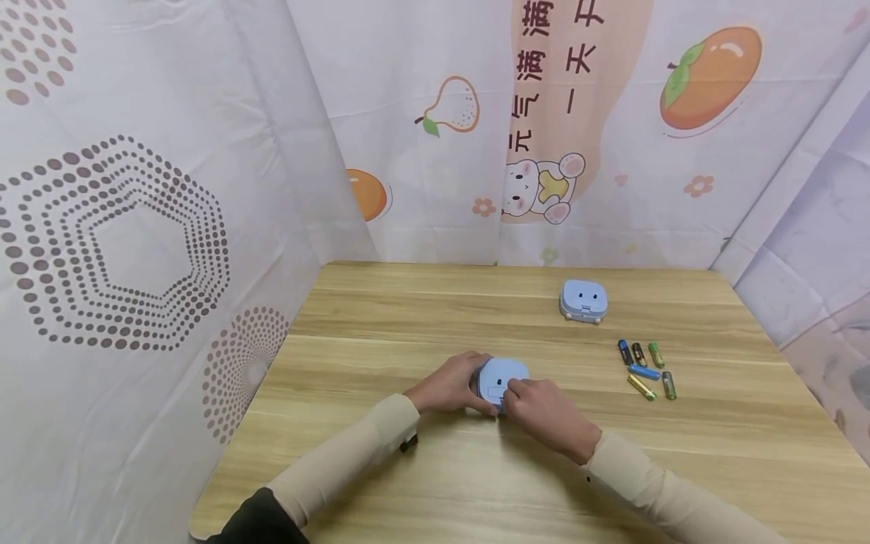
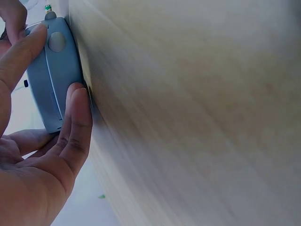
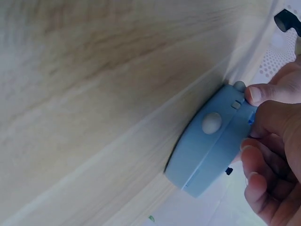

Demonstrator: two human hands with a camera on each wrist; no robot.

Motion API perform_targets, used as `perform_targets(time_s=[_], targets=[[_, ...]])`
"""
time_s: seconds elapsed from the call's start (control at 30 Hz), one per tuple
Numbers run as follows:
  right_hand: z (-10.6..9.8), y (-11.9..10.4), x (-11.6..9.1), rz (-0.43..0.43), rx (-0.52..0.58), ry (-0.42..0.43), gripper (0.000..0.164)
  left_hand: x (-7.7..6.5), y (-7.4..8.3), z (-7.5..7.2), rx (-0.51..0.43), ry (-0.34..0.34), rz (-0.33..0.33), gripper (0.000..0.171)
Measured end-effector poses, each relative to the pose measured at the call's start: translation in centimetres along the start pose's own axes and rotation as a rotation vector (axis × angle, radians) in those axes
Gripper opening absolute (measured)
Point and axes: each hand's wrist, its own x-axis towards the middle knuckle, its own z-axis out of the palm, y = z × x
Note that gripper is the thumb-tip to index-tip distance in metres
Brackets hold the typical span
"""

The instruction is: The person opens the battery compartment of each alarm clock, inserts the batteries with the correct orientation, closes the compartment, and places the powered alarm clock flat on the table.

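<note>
A light-blue rounded box (image 1: 503, 374) lies on the table, its top showing a rectangular battery cover (image 1: 498, 392) and a small black peg. My left hand (image 1: 451, 384) grips the box from its left side, fingers behind and thumb in front. In the left wrist view, fingers (image 2: 77, 117) press along the box's side (image 2: 59, 75), near a pale round knob. My right hand (image 1: 549, 412) has curled fingers at the front right of the top, with fingertips at the cover's edge. The right wrist view shows this fingertip contact close up, partly hiding a bright blue bit (image 3: 251, 117).
A second light-blue box (image 1: 583, 300) with two black pegs stands farther back on the right. Several batteries (image 1: 643, 372) in mixed colours lie to the right of my right hand. Printed curtains (image 1: 421, 189) hang along the wooden table's (image 1: 408, 317) back and sides.
</note>
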Motion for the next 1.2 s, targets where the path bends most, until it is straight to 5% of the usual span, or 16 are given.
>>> perform_targets(time_s=[0.67, 1.2], targets=[[1.2, 1.1, 0.7, -0.047, -0.05, 0.071, 0.02, 1.1, -0.6, -1.0, -0.031, 0.01, 0.006, 0.086], [1.9, 1.6, 0.8, -0.106, -0.116, 0.124, 0.004, 1.5, -1.1, -1.1, 0.065, 0.025, 0.018, 0.089]])
